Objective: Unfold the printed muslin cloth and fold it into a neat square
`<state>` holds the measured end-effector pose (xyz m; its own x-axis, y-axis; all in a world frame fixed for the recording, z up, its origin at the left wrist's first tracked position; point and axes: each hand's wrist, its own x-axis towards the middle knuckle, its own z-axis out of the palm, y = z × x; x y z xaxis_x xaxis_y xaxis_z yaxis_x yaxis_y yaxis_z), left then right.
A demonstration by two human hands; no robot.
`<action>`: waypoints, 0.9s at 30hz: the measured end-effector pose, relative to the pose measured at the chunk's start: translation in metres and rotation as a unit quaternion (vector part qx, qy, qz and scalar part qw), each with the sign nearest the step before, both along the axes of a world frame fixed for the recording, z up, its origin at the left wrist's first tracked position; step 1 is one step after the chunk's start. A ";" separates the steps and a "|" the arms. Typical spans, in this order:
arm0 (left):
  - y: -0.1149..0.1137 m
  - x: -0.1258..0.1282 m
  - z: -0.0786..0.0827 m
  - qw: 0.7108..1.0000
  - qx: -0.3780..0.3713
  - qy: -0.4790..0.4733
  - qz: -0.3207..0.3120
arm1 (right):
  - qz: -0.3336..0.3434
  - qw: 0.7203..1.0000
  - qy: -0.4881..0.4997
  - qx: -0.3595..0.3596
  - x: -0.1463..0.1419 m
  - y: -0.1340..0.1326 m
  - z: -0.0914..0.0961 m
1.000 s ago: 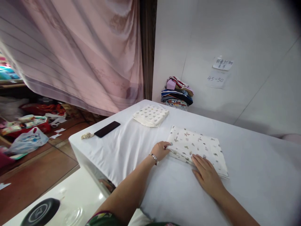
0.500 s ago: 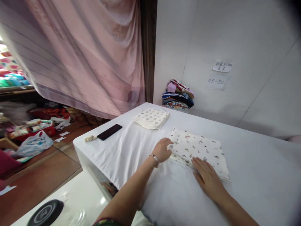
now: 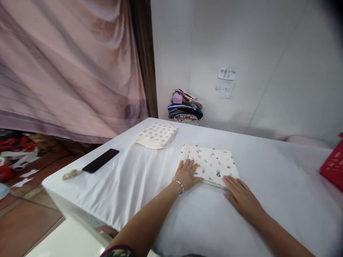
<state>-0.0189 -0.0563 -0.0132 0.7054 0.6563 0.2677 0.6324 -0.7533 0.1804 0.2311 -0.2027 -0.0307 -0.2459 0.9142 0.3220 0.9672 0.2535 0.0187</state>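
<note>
A folded white cloth (image 3: 211,160) printed with small motifs lies flat in front of me. On its near left corner rests my left hand (image 3: 187,174), fingers spread over the print and a bracelet at the wrist. My right hand (image 3: 242,194) lies with stretched fingers on the near right corner, its thumb a little apart. Neither hand grips the cloth; both touch it from above. Farther back to the left sits a second folded white cloth (image 3: 157,135) with a grey heart-like pattern.
A white-covered table (image 3: 281,185) carries both cloths, plus a black phone (image 3: 101,160) with a pale charm at the left edge. Behind it stands a pile of folded fabrics (image 3: 185,107) by the wall. A pink curtain (image 3: 80,71) hangs left; a red object (image 3: 333,166) is far right.
The view has swung right, bringing the red object in. My left hand has moved from the cloth's left edge onto its top. The cloth now lies straighter and looks more compact.
</note>
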 end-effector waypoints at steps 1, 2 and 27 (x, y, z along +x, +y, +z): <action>0.000 0.000 0.001 1.000 -0.002 0.001 0.000 | -0.018 1.000 0.005 -0.005 0.005 -0.007 0.001; 0.000 0.001 0.002 1.000 -0.004 0.002 0.000 | -0.033 0.999 0.012 -0.011 0.008 -0.014 0.001; 0.016 -0.012 0.004 0.977 -0.100 -0.081 0.170 | -0.237 0.925 0.296 -0.038 0.037 0.109 0.015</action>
<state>-0.0308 -0.0398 -0.0094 0.3966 0.8957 0.2012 0.7904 -0.4447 0.4213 0.2680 -0.0938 -0.0158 0.3869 0.8994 0.2032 0.8051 -0.2221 -0.5501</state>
